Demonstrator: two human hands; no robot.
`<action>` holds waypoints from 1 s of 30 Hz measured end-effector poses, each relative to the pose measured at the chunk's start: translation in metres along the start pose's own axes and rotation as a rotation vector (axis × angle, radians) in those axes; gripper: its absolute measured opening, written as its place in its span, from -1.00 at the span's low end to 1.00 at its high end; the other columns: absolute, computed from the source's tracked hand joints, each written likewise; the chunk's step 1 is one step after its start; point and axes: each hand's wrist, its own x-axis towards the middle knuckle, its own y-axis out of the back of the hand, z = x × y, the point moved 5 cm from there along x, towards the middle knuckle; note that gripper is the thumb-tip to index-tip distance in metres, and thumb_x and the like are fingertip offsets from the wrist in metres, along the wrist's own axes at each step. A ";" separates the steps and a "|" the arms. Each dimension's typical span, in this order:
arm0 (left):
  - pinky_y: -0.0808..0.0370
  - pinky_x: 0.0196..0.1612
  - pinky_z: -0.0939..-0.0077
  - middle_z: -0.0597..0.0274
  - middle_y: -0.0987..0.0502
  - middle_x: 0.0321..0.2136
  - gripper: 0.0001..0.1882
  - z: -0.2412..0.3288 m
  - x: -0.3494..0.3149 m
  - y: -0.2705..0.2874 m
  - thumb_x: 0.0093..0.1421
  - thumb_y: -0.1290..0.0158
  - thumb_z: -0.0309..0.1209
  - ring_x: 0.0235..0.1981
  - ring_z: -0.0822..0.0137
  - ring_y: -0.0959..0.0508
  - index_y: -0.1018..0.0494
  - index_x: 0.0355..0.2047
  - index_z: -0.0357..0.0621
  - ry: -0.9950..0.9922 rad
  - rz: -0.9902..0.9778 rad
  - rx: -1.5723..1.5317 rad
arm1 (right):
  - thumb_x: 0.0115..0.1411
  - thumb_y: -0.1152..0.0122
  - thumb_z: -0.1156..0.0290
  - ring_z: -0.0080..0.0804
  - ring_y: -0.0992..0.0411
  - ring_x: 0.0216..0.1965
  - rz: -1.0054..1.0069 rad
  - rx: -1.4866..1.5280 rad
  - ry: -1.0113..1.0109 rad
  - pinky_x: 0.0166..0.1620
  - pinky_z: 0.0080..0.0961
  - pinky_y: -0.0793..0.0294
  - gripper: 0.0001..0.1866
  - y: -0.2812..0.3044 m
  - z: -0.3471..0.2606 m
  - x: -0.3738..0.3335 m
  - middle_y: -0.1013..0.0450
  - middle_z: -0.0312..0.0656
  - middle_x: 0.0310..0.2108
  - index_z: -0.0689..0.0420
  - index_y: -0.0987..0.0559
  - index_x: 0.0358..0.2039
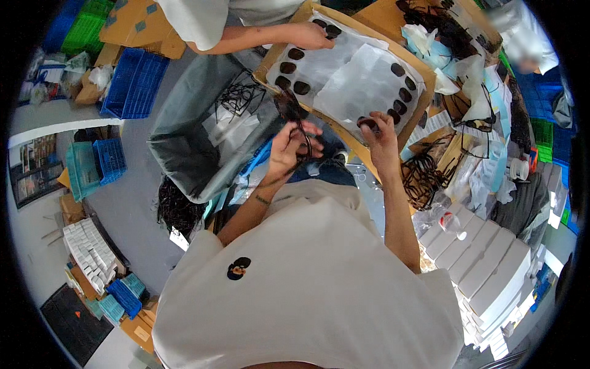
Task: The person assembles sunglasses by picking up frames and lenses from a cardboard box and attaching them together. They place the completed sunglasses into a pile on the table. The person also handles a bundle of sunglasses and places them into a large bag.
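Note:
My left hand (294,146) is closed around a pair of dark glasses frames (289,106). Its dark arms run down past my fingers, and part of it is hidden by them. At the near right side of a shallow cardboard box (263,69), my right hand (383,136) pinches a dark lens (367,123). White paper sheets (352,77) line the box, with dark lenses (300,88) lying along its left and right sides. Across from me a co-worker's hand (312,35) reaches in and touches near the lenses at the far edge.
Left of the box stands a grey-lined bin (178,163) holding dark frames (238,98). More frames (425,175) are heaped at the right, beside crumpled plastic and paper. White cartons (473,246) are stacked at lower right. Blue crates (136,83) stand at the left.

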 end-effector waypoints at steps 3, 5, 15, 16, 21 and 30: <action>-0.62 -0.15 0.32 0.01 -0.50 -0.12 -0.69 -0.004 -0.024 0.022 0.32 0.36 -0.63 -0.27 0.23 -0.60 -0.30 0.00 -0.30 0.070 0.054 0.155 | 0.10 -0.36 0.33 -0.19 -0.52 -0.31 -0.029 -0.285 0.065 -0.25 -0.36 -0.46 -0.78 -0.030 0.003 0.057 -0.54 -0.03 -0.29 0.21 -0.60 -0.34; -0.62 -0.17 0.36 0.08 -0.50 -0.17 -0.62 -0.023 -0.030 0.041 0.29 0.41 -0.67 -0.30 0.25 -0.59 -0.30 0.03 -0.26 0.093 0.080 0.116 | 0.10 -0.36 0.32 -0.23 -0.53 -0.38 0.000 -0.377 0.464 -0.29 -0.34 -0.48 -0.75 -0.062 0.011 0.098 -0.56 -0.05 -0.33 0.22 -0.59 -0.29; -0.49 -0.37 0.57 0.21 -0.50 -0.23 -0.69 0.010 -0.054 0.050 0.36 0.18 -0.49 -0.38 0.45 -0.49 -0.33 0.09 -0.15 0.184 0.084 0.166 | 0.14 -0.33 0.32 -0.07 -0.57 -0.38 -0.139 -0.559 0.071 -0.33 -0.25 -0.53 -0.71 -0.163 0.037 0.191 -0.56 0.03 -0.42 0.30 -0.56 -0.28; -0.47 -0.38 0.59 0.22 -0.50 -0.24 -0.70 0.012 -0.053 0.052 0.38 0.17 -0.45 -0.38 0.46 -0.49 -0.33 0.09 -0.15 0.167 0.062 0.181 | 0.14 -0.34 0.28 0.01 -0.57 -0.33 -0.118 -0.733 0.194 -0.29 -0.21 -0.53 -0.68 -0.165 0.032 0.190 -0.57 0.06 -0.41 0.31 -0.56 -0.28; -0.44 -0.42 0.61 0.28 -0.52 -0.33 -0.70 0.019 -0.040 0.046 0.44 0.18 -0.22 -0.44 0.49 -0.47 -0.37 -0.04 -0.16 0.265 0.019 0.257 | 0.14 -0.31 0.23 0.09 -0.52 -0.27 -0.095 -0.875 0.152 -0.25 -0.03 -0.46 -0.72 -0.147 0.018 0.181 -0.55 0.04 -0.39 0.20 -0.54 -0.40; -0.45 -0.32 0.31 -0.04 -0.52 -0.49 -0.65 0.064 0.015 -0.038 0.37 0.07 -0.19 -0.46 0.12 -0.52 -0.49 -0.25 -0.27 -0.245 -0.271 1.087 | 0.17 -0.19 0.54 0.11 -0.48 -0.13 -0.668 -0.399 0.407 -0.08 -0.17 -0.48 -0.59 -0.038 -0.096 -0.009 -0.51 0.13 -0.19 0.18 -0.44 0.06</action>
